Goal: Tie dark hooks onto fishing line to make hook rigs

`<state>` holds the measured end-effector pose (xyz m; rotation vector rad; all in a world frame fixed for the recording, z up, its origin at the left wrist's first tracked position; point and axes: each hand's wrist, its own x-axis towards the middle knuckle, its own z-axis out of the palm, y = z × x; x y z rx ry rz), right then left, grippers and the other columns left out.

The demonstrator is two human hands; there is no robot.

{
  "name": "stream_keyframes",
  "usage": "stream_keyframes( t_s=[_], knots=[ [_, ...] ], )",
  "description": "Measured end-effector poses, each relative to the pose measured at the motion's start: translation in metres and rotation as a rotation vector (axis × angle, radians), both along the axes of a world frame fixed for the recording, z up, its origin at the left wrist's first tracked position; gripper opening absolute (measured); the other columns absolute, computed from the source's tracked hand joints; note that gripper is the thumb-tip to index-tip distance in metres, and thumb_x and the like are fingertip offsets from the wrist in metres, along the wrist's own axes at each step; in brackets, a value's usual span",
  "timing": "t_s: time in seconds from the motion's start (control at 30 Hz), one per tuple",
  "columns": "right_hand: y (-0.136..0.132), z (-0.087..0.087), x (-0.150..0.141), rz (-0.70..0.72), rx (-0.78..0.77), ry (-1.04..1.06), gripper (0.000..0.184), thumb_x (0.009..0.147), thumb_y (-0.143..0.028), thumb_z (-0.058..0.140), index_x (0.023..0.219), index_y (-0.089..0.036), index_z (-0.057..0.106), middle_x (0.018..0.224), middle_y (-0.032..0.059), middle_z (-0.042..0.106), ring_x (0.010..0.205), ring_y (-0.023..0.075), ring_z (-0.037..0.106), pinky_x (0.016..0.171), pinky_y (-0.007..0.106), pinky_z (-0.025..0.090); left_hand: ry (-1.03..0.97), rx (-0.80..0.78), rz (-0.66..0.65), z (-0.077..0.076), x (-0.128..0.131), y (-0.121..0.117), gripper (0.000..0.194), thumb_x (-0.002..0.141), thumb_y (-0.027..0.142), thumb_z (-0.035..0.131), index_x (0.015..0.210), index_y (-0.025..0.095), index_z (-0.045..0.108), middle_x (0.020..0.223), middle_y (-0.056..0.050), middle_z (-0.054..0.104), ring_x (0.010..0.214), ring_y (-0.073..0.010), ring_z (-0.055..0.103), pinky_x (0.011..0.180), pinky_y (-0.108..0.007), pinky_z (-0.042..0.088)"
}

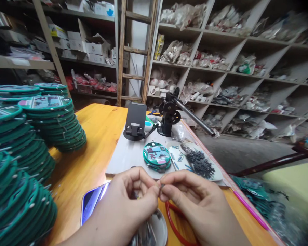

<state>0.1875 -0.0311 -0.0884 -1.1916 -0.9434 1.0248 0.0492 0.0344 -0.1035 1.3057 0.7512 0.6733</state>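
My left hand (129, 201) and my right hand (195, 201) meet over the near edge of the wooden table (97, 136). Both pinch a tiny piece between thumb and forefinger where the fingertips touch; it is too small to name. Just beyond them lies a short stack of green round spools (157, 156) on a grey board (128, 153). Beside it a white tray (215, 176) holds a heap of small dark pieces (200, 163). Under my hands sit a small metal dish (156, 232) and a red ring (174, 222).
Tall piles of green spools (28, 136) fill the table's left side. A phone (92, 201) lies by my left wrist. A dark stand (135, 123) and a black geared winder with a metal rod (174, 112) stand at the board's far end. Shelves and a ladder (135, 51) lie behind.
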Motion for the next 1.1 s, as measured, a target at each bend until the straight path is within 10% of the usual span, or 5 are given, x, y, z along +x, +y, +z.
stream_keyframes(
  t_s=[0.67, 1.1],
  knots=[
    [-0.001, -0.001, 0.005, 0.087, 0.002, -0.029, 0.009, 0.083, -0.015, 0.072, 0.080, -0.022, 0.074, 0.078, -0.0011, 0.075, 0.076, 0.0106, 0.071, 0.070, 0.012, 0.056, 0.138, 0.050, 0.001, 0.012, 0.004, 0.000, 0.013, 0.067, 0.027, 0.060, 0.063, 0.020, 0.050, 0.051, 0.007, 0.048, 0.043, -0.0070, 0.039, 0.045, -0.020, 0.032],
    [-0.005, -0.009, 0.008, 0.036, 0.168, -0.543, 0.010, 0.087, -0.015, 0.063, 0.083, -0.022, 0.069, 0.082, 0.0007, 0.074, 0.075, 0.0138, 0.072, 0.061, 0.013, 0.058, 0.287, 0.193, 0.008, 0.017, 0.000, -0.002, 0.012, 0.069, 0.028, 0.053, 0.062, 0.020, 0.048, 0.054, 0.006, 0.045, 0.055, -0.0117, 0.044, 0.054, -0.024, 0.032]
  ],
)
